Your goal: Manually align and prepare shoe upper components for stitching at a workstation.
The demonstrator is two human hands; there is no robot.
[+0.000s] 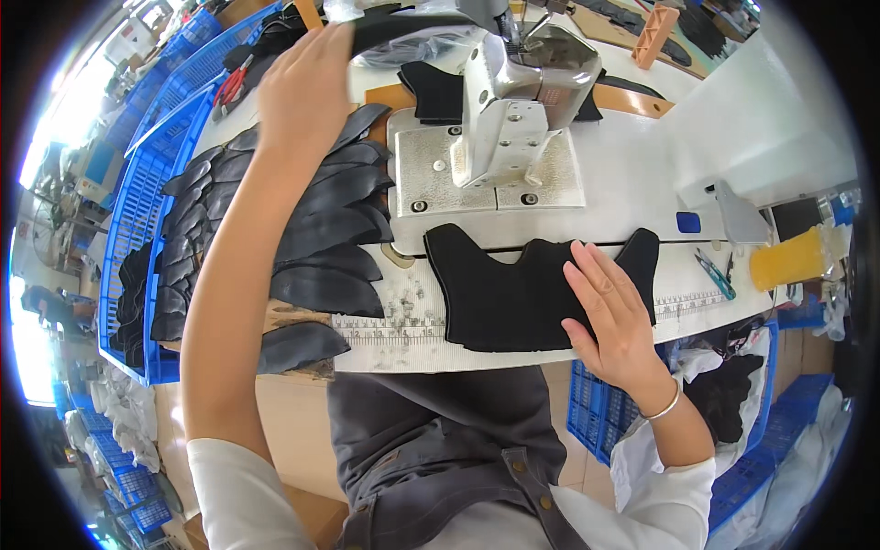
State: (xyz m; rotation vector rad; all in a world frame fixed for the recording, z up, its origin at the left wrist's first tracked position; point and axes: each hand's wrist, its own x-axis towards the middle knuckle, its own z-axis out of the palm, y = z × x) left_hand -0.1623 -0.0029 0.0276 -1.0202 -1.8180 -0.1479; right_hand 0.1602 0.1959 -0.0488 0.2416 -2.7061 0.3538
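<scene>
My right hand (610,312) lies flat, fingers stretched out, on the right part of a stack of black cut pieces (504,298) with a curved, notched upper edge. The stack rests at the front edge of the white sewing machine table, in front of the machine head (513,119). My left hand (307,87) is raised at the far left, smeared by motion. Beside its fingertips a dark strip-like piece (403,29) stretches toward the machine; whether the fingers hold it, I cannot tell. Overlapping dark leaf-shaped pieces (330,206) lie in rows beneath my left forearm.
A blue basket (137,275) stands along the left side, with red-handled pliers (234,84) above it. To the right are teal thread snips (715,275) and a yellow cylinder (788,264). More black pieces (435,92) lie behind the machine. A blue crate (596,412) sits below the table.
</scene>
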